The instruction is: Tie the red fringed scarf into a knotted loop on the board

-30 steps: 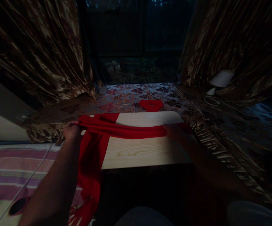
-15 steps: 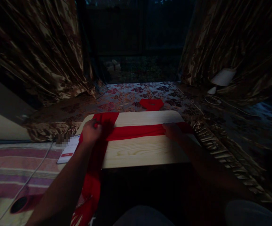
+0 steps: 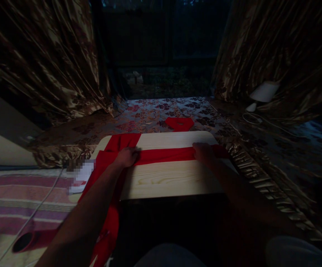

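A long red scarf (image 3: 165, 155) runs flat across a small light wooden table (image 3: 158, 181). At the left it crosses another red length, which runs front to back and hangs over the front edge towards my lap. My left hand (image 3: 126, 157) is closed on the band by this crossing, with its thumb side towards the right. My right hand (image 3: 203, 151) pinches the far edge of the band near the table's right side; its fingertips are partly hidden. Between my hands the band lies nearly straight.
Behind the table, more red cloth (image 3: 179, 123) lies on a patterned cover (image 3: 149, 111). A blurred phone-like screen (image 3: 81, 178) lies at the left, beside a cable and a dark red cylinder (image 3: 35, 241) on the striped bedding (image 3: 16, 204). A white lamp (image 3: 265, 91) stands back right.
My left hand has moved right, from the table's left edge to the crossing. A red flap now spreads down to the left beneath my forearm. My right hand has stayed in place.
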Demonstrator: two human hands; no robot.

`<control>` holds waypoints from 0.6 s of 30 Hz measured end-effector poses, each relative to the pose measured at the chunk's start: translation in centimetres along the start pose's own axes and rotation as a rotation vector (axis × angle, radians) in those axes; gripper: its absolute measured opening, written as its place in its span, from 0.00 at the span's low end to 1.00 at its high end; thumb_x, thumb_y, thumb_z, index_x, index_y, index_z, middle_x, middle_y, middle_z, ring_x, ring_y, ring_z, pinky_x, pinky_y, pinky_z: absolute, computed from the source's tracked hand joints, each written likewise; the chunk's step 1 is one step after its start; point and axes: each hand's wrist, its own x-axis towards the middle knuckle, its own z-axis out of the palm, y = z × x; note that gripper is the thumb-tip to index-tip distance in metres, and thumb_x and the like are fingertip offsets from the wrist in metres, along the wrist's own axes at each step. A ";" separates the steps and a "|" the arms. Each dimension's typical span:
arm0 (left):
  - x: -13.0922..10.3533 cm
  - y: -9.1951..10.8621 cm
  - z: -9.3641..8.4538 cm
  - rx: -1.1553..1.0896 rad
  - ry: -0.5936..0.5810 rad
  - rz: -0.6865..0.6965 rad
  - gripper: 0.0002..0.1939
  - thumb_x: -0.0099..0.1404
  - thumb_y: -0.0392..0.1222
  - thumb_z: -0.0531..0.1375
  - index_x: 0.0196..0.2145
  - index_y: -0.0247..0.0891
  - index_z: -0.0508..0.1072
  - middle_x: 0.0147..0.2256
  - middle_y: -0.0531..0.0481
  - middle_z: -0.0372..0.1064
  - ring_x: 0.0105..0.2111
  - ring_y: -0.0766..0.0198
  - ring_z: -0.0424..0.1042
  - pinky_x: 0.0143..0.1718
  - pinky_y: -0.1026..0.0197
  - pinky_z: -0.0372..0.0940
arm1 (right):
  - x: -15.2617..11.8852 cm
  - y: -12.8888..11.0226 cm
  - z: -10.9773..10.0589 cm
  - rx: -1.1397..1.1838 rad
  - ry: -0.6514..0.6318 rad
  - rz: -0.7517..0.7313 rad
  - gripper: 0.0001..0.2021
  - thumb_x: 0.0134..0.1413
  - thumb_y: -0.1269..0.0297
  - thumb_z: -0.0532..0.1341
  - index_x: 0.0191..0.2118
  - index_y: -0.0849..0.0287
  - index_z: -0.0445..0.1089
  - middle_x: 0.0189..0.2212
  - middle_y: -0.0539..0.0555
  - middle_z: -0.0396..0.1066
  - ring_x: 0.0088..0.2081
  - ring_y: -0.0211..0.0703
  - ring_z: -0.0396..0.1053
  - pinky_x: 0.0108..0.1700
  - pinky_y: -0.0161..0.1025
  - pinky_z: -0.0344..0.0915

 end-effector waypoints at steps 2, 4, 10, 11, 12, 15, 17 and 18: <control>0.1 0.1 0.1 0.011 -0.001 0.028 0.23 0.67 0.47 0.54 0.55 0.40 0.76 0.55 0.43 0.73 0.57 0.53 0.70 0.59 0.55 0.63 | 0.2 -0.1 -0.1 -0.001 0.051 0.025 0.10 0.56 0.69 0.60 0.44 0.63 0.71 0.42 0.63 0.76 0.45 0.53 0.72 0.45 0.42 0.60; 0.1 0.3 0.1 0.018 -0.027 0.021 0.24 0.66 0.49 0.55 0.57 0.41 0.74 0.56 0.43 0.72 0.58 0.52 0.69 0.60 0.53 0.62 | 0.3 -0.2 -0.1 0.003 0.106 0.089 0.10 0.57 0.66 0.60 0.43 0.63 0.71 0.41 0.63 0.76 0.45 0.54 0.72 0.46 0.43 0.60; 0.3 0.8 -0.5 0.083 -0.134 -0.041 0.25 0.66 0.50 0.54 0.57 0.41 0.71 0.57 0.40 0.72 0.56 0.47 0.70 0.55 0.49 0.64 | 0.2 -0.5 -0.5 -0.014 0.129 0.141 0.11 0.58 0.62 0.61 0.43 0.63 0.71 0.41 0.64 0.76 0.44 0.55 0.72 0.45 0.43 0.60; 0.4 0.8 -0.5 0.093 -0.148 -0.062 0.24 0.66 0.50 0.54 0.57 0.40 0.71 0.56 0.38 0.72 0.55 0.45 0.71 0.54 0.47 0.64 | 0.2 -0.5 -0.5 -0.016 0.105 0.117 0.11 0.58 0.63 0.61 0.43 0.63 0.72 0.41 0.63 0.76 0.44 0.55 0.72 0.45 0.43 0.60; 0.5 0.7 -0.6 0.098 -0.157 -0.077 0.24 0.66 0.49 0.54 0.56 0.39 0.72 0.55 0.37 0.73 0.54 0.44 0.72 0.53 0.46 0.64 | 0.2 -0.6 -0.6 -0.015 0.081 0.094 0.10 0.58 0.63 0.61 0.43 0.62 0.72 0.41 0.63 0.76 0.44 0.54 0.73 0.44 0.42 0.60; 0.9 0.1 -0.8 0.089 -0.153 -0.106 0.21 0.68 0.47 0.51 0.52 0.38 0.74 0.50 0.36 0.76 0.51 0.44 0.74 0.51 0.45 0.64 | 0.0 -0.7 -0.8 -0.010 0.036 0.058 0.11 0.58 0.64 0.61 0.45 0.62 0.72 0.41 0.62 0.77 0.44 0.53 0.73 0.45 0.42 0.61; 1.2 -0.6 -1.0 0.082 -0.120 -0.131 0.21 0.70 0.46 0.47 0.51 0.37 0.74 0.49 0.36 0.76 0.51 0.45 0.74 0.50 0.46 0.65 | 0.0 -0.6 -1.0 -0.011 0.039 0.068 0.11 0.58 0.65 0.61 0.46 0.62 0.72 0.43 0.63 0.76 0.45 0.53 0.73 0.46 0.42 0.62; 1.3 -0.8 -1.2 0.079 -0.085 -0.151 0.22 0.71 0.46 0.45 0.51 0.36 0.74 0.50 0.35 0.76 0.51 0.45 0.74 0.50 0.46 0.65 | -0.1 -0.6 -1.0 -0.013 0.045 0.074 0.12 0.58 0.65 0.61 0.46 0.62 0.72 0.43 0.63 0.76 0.46 0.54 0.72 0.47 0.42 0.62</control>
